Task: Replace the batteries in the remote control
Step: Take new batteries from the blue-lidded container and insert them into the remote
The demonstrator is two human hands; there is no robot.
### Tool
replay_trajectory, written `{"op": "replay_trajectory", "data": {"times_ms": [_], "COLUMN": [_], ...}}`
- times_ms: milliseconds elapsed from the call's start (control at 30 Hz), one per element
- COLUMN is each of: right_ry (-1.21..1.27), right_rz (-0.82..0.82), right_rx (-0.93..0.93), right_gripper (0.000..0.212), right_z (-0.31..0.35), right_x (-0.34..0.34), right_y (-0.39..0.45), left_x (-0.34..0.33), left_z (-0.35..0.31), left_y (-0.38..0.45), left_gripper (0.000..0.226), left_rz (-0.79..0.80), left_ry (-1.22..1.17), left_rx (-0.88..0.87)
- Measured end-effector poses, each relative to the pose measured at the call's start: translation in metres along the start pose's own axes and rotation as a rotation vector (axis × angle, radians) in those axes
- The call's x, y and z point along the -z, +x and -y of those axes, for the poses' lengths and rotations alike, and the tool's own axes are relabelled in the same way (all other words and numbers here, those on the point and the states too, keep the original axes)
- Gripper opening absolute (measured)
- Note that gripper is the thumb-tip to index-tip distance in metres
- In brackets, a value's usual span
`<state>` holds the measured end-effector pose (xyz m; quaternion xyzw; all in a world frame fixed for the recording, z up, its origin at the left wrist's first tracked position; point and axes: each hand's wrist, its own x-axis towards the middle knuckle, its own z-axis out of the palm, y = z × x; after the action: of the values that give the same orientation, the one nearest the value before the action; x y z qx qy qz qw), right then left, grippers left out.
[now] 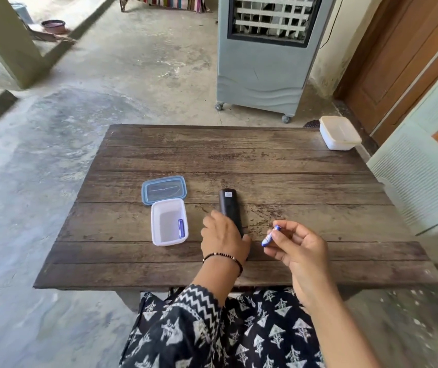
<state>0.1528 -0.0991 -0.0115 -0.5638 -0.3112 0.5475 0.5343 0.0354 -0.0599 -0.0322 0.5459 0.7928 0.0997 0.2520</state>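
Right hand [296, 251]: one blue-and-white battery [271, 236] pinched between thumb and fingertips, lifted clear of the wood, its far end tilted toward 1 o'clock.
Left hand [224, 239]: fingers curled over the near end of the remote control [229, 205]; a beaded bracelet [224, 257] circles the wrist.
Remote control: one, black, lying back-up on the table [279, 160], long axis running 12 to 6 o'clock, a small white label at its far end; near end hidden under the hand.
Batteries: two counted; the second battery [181, 228] lies inside the open box, against its right wall.
Open box [168, 221]: one, white, at 9 o'clock from the left hand.
Lid [163, 189]: one, blue-rimmed, flat on the wood, touching the box at its 12 o'clock edge.
Closed box [338, 132]: one, white, at the far right corner of the table, well apart.
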Motion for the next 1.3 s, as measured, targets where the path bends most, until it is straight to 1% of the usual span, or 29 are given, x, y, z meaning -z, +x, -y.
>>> {"op": "replay_trajectory", "data": {"times_ms": [100,167,300,367,400,434,534,600,667,700,767,834,900,967,1001,1067,1134,1201,1301], "right_ry": [0.027,0.056,0.122,0.165,0.192,0.22,0.32,0.357,0.329,0.302,0.246,0.174,0.022,-0.2,-0.326,-0.541,-0.687,-0.81,-0.906], "right_rz": [-0.003,0.005,0.046,0.075,0.093,0.114,0.187,0.224,0.236,0.236,0.236,0.207,0.15,0.123,0.122,0.128,0.153,0.182,0.207], "right_rx": [-0.042,-0.058,-0.069,-0.061,-0.062,-0.069,-0.119,-0.14,-0.122,-0.103,-0.047,0.04,0.179,0.364,0.476,0.691,0.836,0.904,0.92], "right_gripper": [0.016,0.016,0.015,0.016,0.018,0.02,0.029,0.034,0.036,0.036,0.033,0.025,0.019,0.019,0.021,0.02,0.02,0.022,0.024], "right_z": [0.0,0.001,0.003,0.003,0.004,0.004,0.007,0.008,0.008,0.007,0.008,0.009,0.006,-0.002,-0.006,-0.013,-0.017,-0.02,-0.025], "right_x": [-0.001,0.0,0.003,0.003,0.003,0.002,-0.002,-0.006,-0.01,-0.012,-0.015,-0.017,-0.019,-0.021,-0.021,-0.022,-0.022,-0.023,-0.021], "right_y": [-0.003,-0.005,-0.008,-0.01,-0.011,-0.012,-0.015,-0.017,-0.019,-0.021,-0.024,-0.028,-0.03,-0.031,-0.03,-0.028,-0.027,-0.028,-0.03], "left_x": [-0.001,-0.001,0.004,0.01,0.013,0.015,0.017,0.013,0.011,0.01,0.009,0.006,0.004,0.004,0.004,0.005,0.005,0.006,0.006], "left_z": [0.004,0.007,0.018,0.026,0.03,0.032,0.036,0.037,0.036,0.037,0.037,0.038,0.036,0.034,0.034,0.033,0.032,0.032,0.033], "left_y": [0.007,0.01,0.006,0.003,0.001,-0.003,-0.016,-0.022,-0.025,-0.026,-0.028,-0.03,-0.033,-0.034,-0.034,-0.032,-0.031,-0.03,-0.027], "left_gripper": [0.072,0.072,0.047,0.037,0.032,0.028,0.028,0.027,0.029,0.033,0.041,0.049,0.063,0.077,0.076,0.065,0.063,0.064,0.066], "left_rz": [0.037,0.046,0.053,0.028,0.02,0.034,0.155,0.193,0.215,0.241,0.291,0.307,0.318,0.335,0.343,0.371,0.371,0.367,0.381], "left_ry": [-0.016,0.008,-0.063,-0.153,-0.256,-0.408,-0.922,-1.121,-1.27,-1.332,-1.391,-1.393,-1.424,-1.474,-1.49,-1.543,-1.584,-1.597,-1.577], "left_rx": [0.034,0.017,-0.07,-0.126,-0.139,-0.124,-0.035,0.003,0.053,0.071,0.066,0.073,0.121,0.15,0.16,0.145,0.116,0.111,0.114]}}
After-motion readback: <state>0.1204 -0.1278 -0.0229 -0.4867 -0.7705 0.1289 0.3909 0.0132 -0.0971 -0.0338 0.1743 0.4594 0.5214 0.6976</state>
